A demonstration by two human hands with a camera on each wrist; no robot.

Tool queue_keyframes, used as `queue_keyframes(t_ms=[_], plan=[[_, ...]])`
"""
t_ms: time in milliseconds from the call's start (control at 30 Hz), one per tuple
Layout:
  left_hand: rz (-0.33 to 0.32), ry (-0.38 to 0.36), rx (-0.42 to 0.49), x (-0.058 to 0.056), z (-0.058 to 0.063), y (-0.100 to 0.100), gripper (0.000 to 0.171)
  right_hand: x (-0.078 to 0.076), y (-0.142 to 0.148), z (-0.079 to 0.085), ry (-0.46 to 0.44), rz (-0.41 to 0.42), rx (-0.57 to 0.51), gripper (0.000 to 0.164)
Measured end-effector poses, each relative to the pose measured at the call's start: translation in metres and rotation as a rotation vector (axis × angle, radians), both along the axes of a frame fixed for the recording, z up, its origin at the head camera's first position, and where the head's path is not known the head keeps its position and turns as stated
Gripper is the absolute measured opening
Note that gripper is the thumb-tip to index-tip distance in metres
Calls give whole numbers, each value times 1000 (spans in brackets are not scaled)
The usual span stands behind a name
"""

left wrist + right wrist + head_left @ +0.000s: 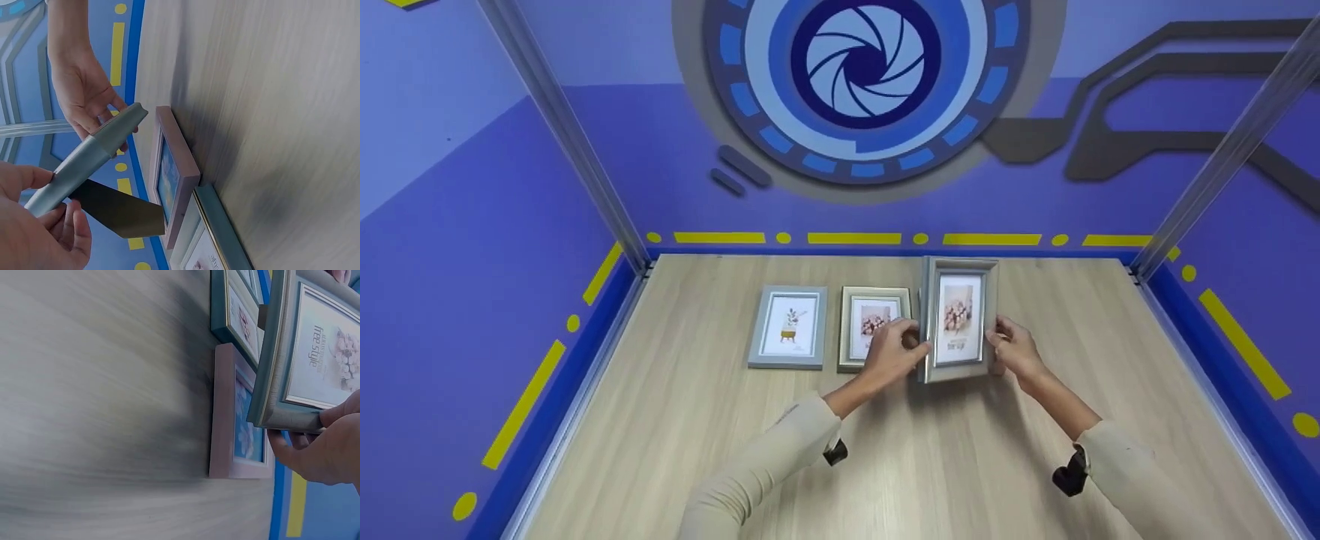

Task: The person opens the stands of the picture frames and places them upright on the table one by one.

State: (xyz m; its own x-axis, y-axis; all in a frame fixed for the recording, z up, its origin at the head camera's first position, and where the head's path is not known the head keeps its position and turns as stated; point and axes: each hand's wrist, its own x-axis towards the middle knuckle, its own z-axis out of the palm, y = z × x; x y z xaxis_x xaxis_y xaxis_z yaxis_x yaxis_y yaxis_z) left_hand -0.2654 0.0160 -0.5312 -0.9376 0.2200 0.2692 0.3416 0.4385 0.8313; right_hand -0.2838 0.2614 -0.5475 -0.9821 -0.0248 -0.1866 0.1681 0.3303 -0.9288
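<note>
A silver-gold picture frame with a flower print is held up off the table, tilted, between both hands. My left hand pinches its left edge with thumb and fingers. On the opposite edge my right hand grips, thumb in front and fingers behind. A dark stand flap juts from its back in the left wrist view. Below it lies a pink frame with a blue picture, mostly hidden in the head view. A gold-edged frame with a similar flower print lies flat beside the left hand, partly covered by it.
A grey-blue frame with a plant-pot print lies flat at the left of the row. The wooden table is bounded by a blue back wall and side walls with metal corner posts.
</note>
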Motion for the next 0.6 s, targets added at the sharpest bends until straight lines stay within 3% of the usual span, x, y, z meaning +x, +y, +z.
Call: queue_keyframes(t_ms=[233, 433, 600], plan=[[14, 9, 2, -8, -5, 14, 20, 0, 13, 2, 26, -50, 51, 51], [-25, 4, 21, -17, -7, 34, 24, 1, 31, 7, 42, -118, 59, 51], [20, -35, 4, -26, -8, 57, 29, -1, 43, 6, 66, -225, 91, 50]])
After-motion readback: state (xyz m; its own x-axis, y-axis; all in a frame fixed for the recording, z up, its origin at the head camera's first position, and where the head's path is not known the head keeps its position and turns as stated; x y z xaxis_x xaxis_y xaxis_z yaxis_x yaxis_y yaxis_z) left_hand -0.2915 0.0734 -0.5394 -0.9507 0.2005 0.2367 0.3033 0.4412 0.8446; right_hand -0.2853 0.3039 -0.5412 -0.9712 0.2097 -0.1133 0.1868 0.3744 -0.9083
